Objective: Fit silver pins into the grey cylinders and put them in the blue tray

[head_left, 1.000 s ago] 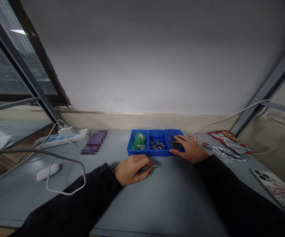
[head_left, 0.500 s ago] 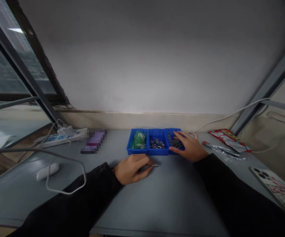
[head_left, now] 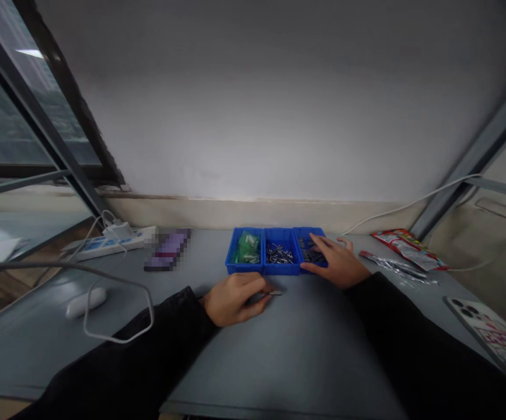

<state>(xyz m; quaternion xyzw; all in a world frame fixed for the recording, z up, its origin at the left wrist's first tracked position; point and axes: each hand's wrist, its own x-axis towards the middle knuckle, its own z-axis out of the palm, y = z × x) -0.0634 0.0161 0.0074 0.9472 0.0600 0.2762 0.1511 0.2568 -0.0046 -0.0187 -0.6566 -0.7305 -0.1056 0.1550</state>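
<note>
My left hand (head_left: 234, 299) rests on the grey table, pinching a small metal pin (head_left: 275, 293) whose tip sticks out past the fingers. My right hand (head_left: 335, 264) lies with spread fingers over the right compartment of a blue three-part parts tray (head_left: 281, 270). That compartment holds dark small parts (head_left: 309, 251), partly hidden by the fingers. Silver pins (head_left: 279, 254) fill the middle compartment, and green packets (head_left: 247, 248) sit in the left one.
Left of the tray lie a pixelated purple object (head_left: 167, 250) and a white power strip (head_left: 104, 247). A white oblong device (head_left: 85, 303) sits near a loose cable (head_left: 150, 309). On the right are red packets (head_left: 408, 249), a foil wrapper (head_left: 393, 267) and a phone (head_left: 489, 333).
The view has shifted very slightly. Both hands stay in nearly the same places, and the left hand keeps the pin.
</note>
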